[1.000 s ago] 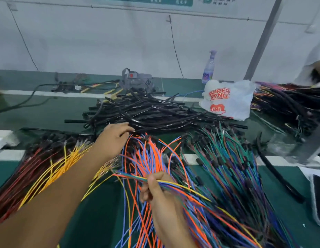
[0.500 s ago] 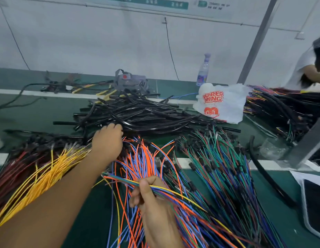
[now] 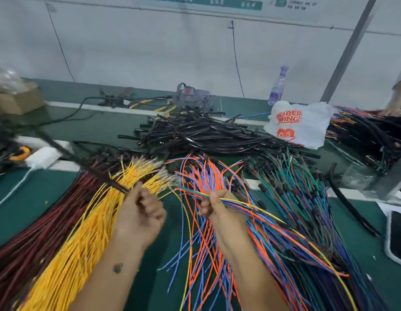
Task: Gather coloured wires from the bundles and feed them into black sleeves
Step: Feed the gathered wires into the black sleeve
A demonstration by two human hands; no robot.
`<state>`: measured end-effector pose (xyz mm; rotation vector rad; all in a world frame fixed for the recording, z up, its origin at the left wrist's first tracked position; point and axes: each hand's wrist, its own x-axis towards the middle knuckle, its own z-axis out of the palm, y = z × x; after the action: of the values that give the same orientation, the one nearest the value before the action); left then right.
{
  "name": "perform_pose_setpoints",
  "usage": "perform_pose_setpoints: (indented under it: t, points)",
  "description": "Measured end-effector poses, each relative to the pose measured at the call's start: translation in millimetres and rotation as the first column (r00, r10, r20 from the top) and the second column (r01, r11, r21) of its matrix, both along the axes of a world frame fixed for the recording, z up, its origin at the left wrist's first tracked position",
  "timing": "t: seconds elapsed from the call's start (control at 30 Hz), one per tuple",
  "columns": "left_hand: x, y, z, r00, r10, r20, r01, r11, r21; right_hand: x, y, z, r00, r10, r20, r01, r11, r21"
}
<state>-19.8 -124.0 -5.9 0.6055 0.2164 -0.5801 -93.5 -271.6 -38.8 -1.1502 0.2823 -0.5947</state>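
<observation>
Pinched in the right hand [image 3: 214, 204] is a small bunch of gathered wires [image 3: 244, 204], tips poking left, while the left hand [image 3: 140, 212] curls around one black sleeve [image 3: 83, 162] running up and left over the yellow bundle [image 3: 87, 232]. Best bet, I reckon: even up the wire tips, keep them tight, then line the sleeve mouth up dead straight so nothing snags. Orange and blue wires [image 3: 208, 176] sprawl between the hands, spare sleeves [image 3: 195, 133] piled behind, all on a green bench [image 3: 47, 187] against a white wall [image 3: 150, 52].
</observation>
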Motion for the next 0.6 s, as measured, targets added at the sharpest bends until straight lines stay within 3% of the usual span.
perform_pose_setpoints:
  t: [0.1, 0.27, 0.33, 0.43, 0.6]
  points:
    - [-25.7, -13.2, -17.3, 0.980, -0.172, 0.103, 0.162, 0.982, 0.100, -9.2, 11.9, -8.3, 1.000, -0.011, 0.020, 0.011, 1.000, -0.005]
    - [-30.8, -13.9, -29.3, 0.969, -0.140, 0.202, 0.131, 0.990, 0.060, -17.3, 16.6, -11.1, 0.998, -0.025, 0.049, 0.026, 1.000, -0.014]
    - [-32.4, -15.8, -31.1, 0.955, -0.186, 0.231, 0.169, 0.982, 0.089, -20.0, 17.8, -8.7, 0.999, -0.043, -0.017, 0.041, 0.994, -0.101]
    - [-35.2, -19.3, -31.0, 0.947, -0.203, 0.248, 0.179, 0.977, 0.116, -24.8, 18.4, -8.8, 0.971, -0.055, -0.233, -0.001, 0.973, -0.232]
    - [-30.8, -20.3, -31.4, 0.941, -0.158, 0.300, 0.119, 0.983, 0.142, -27.9, 16.0, -6.1, 0.952, -0.037, -0.305, -0.059, 0.952, -0.302]
